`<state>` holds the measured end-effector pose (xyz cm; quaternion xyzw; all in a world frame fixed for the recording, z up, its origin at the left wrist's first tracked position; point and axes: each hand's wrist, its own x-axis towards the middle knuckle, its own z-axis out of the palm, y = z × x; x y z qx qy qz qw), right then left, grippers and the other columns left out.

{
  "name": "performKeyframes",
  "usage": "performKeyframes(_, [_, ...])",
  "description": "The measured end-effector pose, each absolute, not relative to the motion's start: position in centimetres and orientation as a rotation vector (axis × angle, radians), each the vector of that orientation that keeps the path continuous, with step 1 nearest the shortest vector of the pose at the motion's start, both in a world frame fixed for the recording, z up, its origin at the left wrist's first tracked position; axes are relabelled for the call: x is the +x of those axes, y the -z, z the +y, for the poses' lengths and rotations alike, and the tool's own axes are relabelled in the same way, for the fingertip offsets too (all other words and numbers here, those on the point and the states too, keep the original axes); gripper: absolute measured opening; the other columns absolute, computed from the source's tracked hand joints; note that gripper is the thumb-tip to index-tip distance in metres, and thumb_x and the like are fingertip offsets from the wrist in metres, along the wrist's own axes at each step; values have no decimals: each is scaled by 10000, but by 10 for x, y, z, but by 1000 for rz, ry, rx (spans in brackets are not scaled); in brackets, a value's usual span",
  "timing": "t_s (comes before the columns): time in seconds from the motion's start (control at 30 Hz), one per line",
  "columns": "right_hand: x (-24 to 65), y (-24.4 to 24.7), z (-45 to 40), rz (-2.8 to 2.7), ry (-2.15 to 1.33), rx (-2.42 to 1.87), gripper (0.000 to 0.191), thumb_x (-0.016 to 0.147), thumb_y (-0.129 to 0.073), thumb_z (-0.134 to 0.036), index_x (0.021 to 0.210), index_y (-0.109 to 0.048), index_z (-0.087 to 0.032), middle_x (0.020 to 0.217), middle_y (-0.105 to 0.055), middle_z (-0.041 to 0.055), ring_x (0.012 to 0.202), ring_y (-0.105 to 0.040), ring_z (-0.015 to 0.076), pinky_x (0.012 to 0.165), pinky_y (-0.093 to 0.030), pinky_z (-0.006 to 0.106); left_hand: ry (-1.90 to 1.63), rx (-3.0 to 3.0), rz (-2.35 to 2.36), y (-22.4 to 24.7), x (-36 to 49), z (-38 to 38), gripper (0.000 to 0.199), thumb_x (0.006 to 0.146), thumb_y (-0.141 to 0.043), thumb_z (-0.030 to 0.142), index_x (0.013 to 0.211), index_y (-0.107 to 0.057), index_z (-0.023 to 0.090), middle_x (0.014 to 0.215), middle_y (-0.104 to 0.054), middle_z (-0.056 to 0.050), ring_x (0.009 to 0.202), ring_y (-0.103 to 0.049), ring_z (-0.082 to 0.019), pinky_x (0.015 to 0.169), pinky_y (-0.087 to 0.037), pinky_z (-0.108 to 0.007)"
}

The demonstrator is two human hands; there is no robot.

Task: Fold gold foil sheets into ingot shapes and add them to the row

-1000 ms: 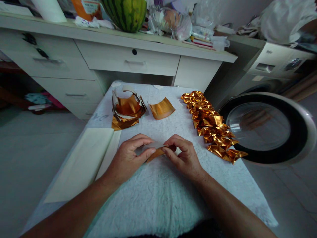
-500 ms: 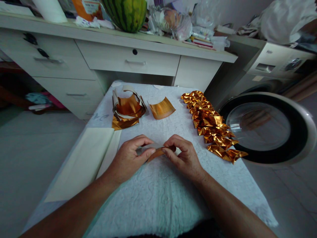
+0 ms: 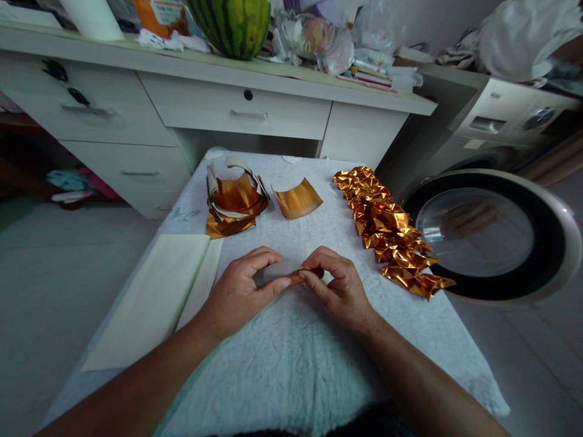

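Note:
Between my two hands is a sheet of gold foil paper (image 3: 281, 271), its pale back facing up and its near edge curled over to show gold. My left hand (image 3: 243, 285) pinches its left part between thumb and fingers. With thumb and forefinger, my right hand (image 3: 337, 285) grips the right end. Beyond them lies a single curved gold sheet (image 3: 298, 199). To its left sits a loose stack of curled gold sheets (image 3: 235, 197). A row of folded, shiny gold paper pieces (image 3: 385, 224) runs along the table's right side.
A cloth-covered table (image 3: 291, 376) carries it all, with folded cream paper (image 3: 150, 297) at its left. A washing machine door (image 3: 492, 233) hangs open beside the right edge. Behind stand white drawers (image 3: 246, 106) under a counter holding a watermelon (image 3: 230, 27).
My left thumb has moved slightly right along the near edge of the sheet. More of the pale back shows, and the loose gold flap below the thumb is now out of sight.

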<state>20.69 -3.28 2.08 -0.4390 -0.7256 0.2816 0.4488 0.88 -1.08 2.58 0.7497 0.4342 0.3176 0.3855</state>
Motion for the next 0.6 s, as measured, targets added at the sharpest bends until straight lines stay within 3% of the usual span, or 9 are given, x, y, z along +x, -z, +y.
performKeyframes(0.23, [207,-20,-34,-1783,-722,-1068,107,883,-601,-203,777,-615,-189,715,-546,-17,646,-516,100,591,-389,233,-779,1866,1186,-22,10,-12,139,817,-610,275,921,-654,193,827,-672,3,778,-624,-161,705,-490,-279])
performKeyframes(0.43, [206,-17,-32,-1664,-826,-1128,124,884,-607,-256,780,-627,-192,706,-579,-12,646,-525,109,608,-408,236,-846,1801,1154,-20,10,-13,439,806,-628,231,1230,-517,249,912,-691,8,821,-662,-156,736,-504,-272])
performKeyframes(0.6, [206,-13,-29,-1488,-930,-1233,161,870,-611,-323,790,-632,-184,677,-599,-12,612,-523,112,587,-422,230,-790,1710,1116,-21,11,-11,492,810,-597,198,1283,-461,231,798,-649,30,694,-640,-134,660,-501,-251])
